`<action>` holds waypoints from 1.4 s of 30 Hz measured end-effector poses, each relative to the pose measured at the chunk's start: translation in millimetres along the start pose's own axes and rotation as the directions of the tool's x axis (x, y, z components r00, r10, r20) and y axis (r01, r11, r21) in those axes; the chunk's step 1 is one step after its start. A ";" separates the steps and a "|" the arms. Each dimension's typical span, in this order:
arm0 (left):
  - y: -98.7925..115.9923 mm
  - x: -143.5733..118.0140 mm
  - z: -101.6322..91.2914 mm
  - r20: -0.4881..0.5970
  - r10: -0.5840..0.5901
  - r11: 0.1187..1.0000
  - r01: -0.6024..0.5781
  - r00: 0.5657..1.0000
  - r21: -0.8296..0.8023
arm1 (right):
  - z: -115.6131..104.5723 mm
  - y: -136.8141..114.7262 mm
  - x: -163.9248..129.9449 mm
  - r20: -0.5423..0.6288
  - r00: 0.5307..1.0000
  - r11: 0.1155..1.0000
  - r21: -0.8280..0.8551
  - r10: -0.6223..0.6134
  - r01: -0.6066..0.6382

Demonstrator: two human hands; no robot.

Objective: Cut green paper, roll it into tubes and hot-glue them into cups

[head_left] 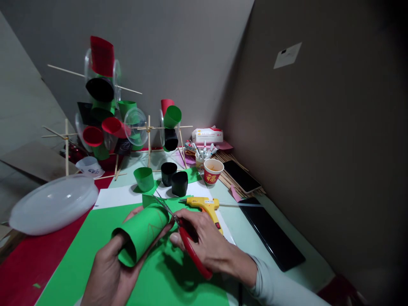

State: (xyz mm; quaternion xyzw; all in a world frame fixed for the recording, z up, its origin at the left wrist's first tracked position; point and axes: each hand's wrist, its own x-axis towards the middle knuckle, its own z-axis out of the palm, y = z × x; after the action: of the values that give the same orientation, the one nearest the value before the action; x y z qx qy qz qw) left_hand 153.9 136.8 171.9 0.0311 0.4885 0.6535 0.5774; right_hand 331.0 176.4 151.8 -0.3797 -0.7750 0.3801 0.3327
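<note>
My left hand (pixel 110 270) is wrapped round a rolled tube of green paper (pixel 143 233), its thumb at the near opening. Pencil lines show on the side of the tube. In my right hand (pixel 207 240) are red-handled scissors (pixel 194 255), whose blades lie at the far end of the tube. Whether the blades are cutting into the paper, I cannot tell. Below both hands a large green sheet (pixel 86 246) covers the table. Just beyond the tube stand a green paper cup shape (pixel 143 179) and two black ones (pixel 179 184).
A yellow glue gun (pixel 207 205) lies beyond my right hand. Farther right are a red paper cup (pixel 213 171), a phone (pixel 241 175) and a black flat device (pixel 272 233). A translucent lid (pixel 55 204) lies left. Stick frames carry coloured paper tubes (pixel 102 57) at the back.
</note>
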 end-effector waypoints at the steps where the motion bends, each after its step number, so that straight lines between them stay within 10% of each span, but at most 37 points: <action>1: 1.2 -1.1 2.5 -0.023 -0.032 0.999 0.032 0.999 0.003 | 0.0 0.4 0.2 -0.004 1.000 1.000 0.001 0.002 -0.002; 42: 4.9 8.9 -8.3 0.020 0.062 0.997 -0.063 0.998 0.042 | 1.8 6.9 0.1 0.010 1.000 0.996 -0.083 -0.018 0.019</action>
State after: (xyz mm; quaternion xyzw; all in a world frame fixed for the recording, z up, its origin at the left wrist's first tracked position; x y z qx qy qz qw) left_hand 142.3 139.4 166.2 0.0647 0.4955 0.6604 0.5605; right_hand 331.8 178.8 145.1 -0.3843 -0.7952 0.3462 0.3166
